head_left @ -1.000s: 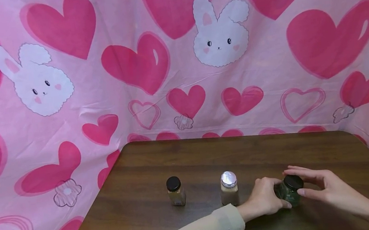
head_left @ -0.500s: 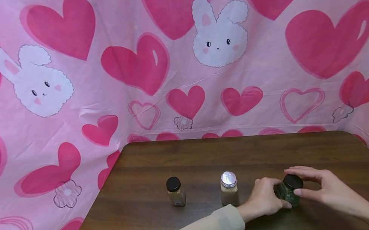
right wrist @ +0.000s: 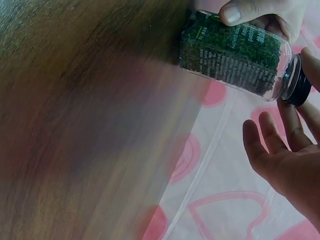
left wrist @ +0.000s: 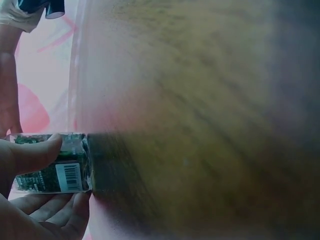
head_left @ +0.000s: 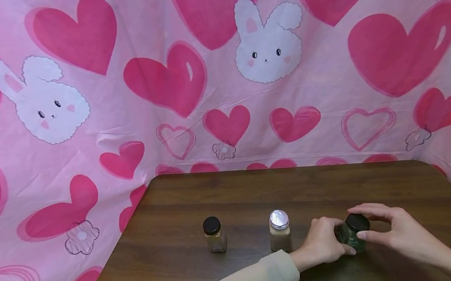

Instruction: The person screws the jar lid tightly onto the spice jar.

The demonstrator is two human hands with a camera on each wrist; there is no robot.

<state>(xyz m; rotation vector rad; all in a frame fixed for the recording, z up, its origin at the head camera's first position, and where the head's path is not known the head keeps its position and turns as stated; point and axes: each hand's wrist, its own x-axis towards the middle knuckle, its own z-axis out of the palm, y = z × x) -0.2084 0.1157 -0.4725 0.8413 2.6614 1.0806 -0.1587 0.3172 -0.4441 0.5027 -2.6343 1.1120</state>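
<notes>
A clear jar of dried green herbs (head_left: 351, 240) stands at the right of the table, a printed label on its side. My left hand (head_left: 323, 242) grips its body from the left, thumb on the near side. At the top, my right hand (head_left: 395, 228) holds the black lid (head_left: 358, 221) between thumb and fingers. In the right wrist view, the lid (right wrist: 298, 82) sits on the jar's neck, with the thumb and a finger touching its edge while other fingers extend below. The left wrist view shows a barcode on the jar (left wrist: 70, 175) and its base against the tabletop.
Left of my left hand stands a jar of beige powder (head_left: 280, 237) with a shiny silver top. Farther left is a smaller-looking black-lidded jar (head_left: 215, 236) with brownish contents. Pink heart-and-bunny cloth (head_left: 219, 85) hangs behind the brown wooden table (head_left: 232, 195).
My right thumb has shifted slightly left across the near edge of the lid, the right hand turning a little with it. My left hand and the jar's body stay in place.
</notes>
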